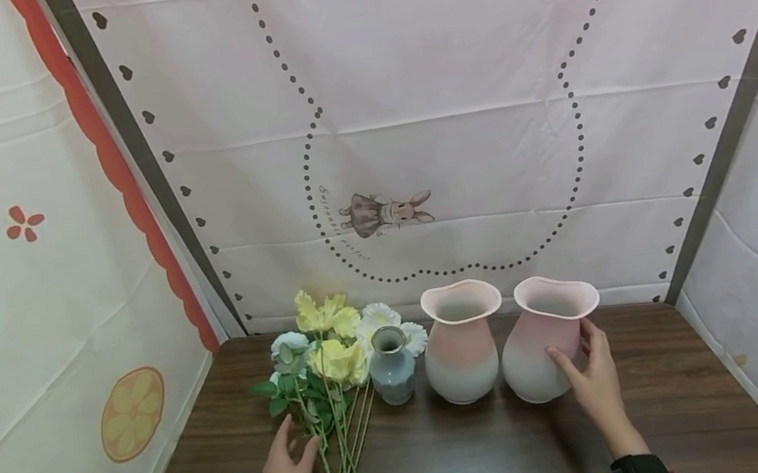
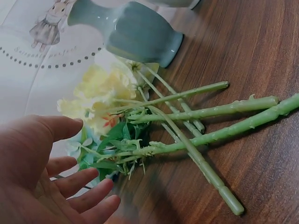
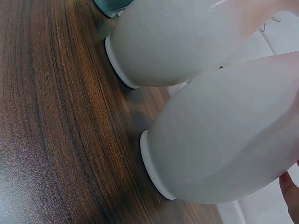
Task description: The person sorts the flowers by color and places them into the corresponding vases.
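Note:
My right hand holds the right-hand pink-and-white vase by its side, thumb in front and fingers behind. In the head view this vase leans a little to the right; whether its base touches the table I cannot tell. A matching vase stands upright just left of it. My left hand, fingers spread and holding nothing, is beside a bunch of artificial flowers with long green stems. Yellow flowers, white flowers and pale blue flowers lie together, heads toward the back.
A small blue-grey vase stands between the flowers and the pink-and-white vases, in front of the white flowers. The dark wooden table is bordered by a printed cloth at the back and similar cloths at both sides.

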`<state>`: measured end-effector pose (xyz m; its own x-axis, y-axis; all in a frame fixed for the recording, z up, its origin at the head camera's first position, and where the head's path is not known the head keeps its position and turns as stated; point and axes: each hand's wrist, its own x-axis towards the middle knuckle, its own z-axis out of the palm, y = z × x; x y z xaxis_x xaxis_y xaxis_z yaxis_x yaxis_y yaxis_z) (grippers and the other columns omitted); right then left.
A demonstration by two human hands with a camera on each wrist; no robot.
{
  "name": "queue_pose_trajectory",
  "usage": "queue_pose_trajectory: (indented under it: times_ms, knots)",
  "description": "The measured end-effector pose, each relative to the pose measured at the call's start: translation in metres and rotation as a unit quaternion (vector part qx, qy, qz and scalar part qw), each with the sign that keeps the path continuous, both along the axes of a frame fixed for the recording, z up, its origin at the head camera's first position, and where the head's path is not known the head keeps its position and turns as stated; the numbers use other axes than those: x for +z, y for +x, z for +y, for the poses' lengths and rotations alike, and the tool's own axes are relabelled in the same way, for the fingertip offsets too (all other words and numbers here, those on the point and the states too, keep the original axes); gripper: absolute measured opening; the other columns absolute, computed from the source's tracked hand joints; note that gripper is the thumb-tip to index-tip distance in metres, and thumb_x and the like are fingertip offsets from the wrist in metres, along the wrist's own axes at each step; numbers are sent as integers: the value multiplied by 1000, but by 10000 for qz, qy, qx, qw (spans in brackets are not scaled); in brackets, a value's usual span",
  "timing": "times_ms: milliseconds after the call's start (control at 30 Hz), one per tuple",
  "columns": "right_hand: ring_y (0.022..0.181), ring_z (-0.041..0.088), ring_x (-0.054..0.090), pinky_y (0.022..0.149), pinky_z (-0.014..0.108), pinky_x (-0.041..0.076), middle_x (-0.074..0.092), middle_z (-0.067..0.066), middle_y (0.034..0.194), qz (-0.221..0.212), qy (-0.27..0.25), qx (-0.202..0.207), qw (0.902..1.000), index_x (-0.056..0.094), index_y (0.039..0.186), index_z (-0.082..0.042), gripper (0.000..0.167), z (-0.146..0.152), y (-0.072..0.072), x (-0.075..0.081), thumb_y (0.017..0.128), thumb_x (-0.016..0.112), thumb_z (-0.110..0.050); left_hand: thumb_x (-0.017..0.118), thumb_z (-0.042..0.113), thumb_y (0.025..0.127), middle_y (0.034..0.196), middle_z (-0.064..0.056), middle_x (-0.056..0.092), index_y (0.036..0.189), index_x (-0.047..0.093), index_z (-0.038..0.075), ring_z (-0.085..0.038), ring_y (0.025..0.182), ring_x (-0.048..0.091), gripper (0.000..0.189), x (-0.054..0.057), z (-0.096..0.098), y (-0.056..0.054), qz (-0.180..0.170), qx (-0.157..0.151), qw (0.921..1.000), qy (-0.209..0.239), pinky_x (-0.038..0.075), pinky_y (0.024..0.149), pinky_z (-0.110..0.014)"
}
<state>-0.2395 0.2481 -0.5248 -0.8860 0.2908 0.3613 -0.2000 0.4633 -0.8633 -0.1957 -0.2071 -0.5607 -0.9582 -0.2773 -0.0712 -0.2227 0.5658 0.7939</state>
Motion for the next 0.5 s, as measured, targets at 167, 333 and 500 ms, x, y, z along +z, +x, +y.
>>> queue_pose_trajectory:
  times_ms: [167,333,500]
  knots:
    - [142,41,37,116,61,32,37,25,150,12,-10,7,10000,28,152,1,75,0,1,1,93,71,-19,57,29,101,155,-30,34,155,24,0,-51,133,46,70,-5,-1,1,-94,59,9999,16,43,106,-61]
    - [142,41,37,115,61,33,37,25,150,26,14,-19,10000,28,152,2,75,0,1,1,93,71,-18,60,24,98,147,-31,45,152,30,-3,-49,127,53,67,-11,2,2,-211,-57,9996,-156,47,102,-60]
    - [140,43,38,114,61,33,37,26,149,81,83,-21,9999,28,151,4,75,0,1,-1,93,70,-17,62,22,97,140,-31,53,148,38,-5,-46,117,61,62,-13,2,1,-381,-100,9992,-33,55,91,-54]
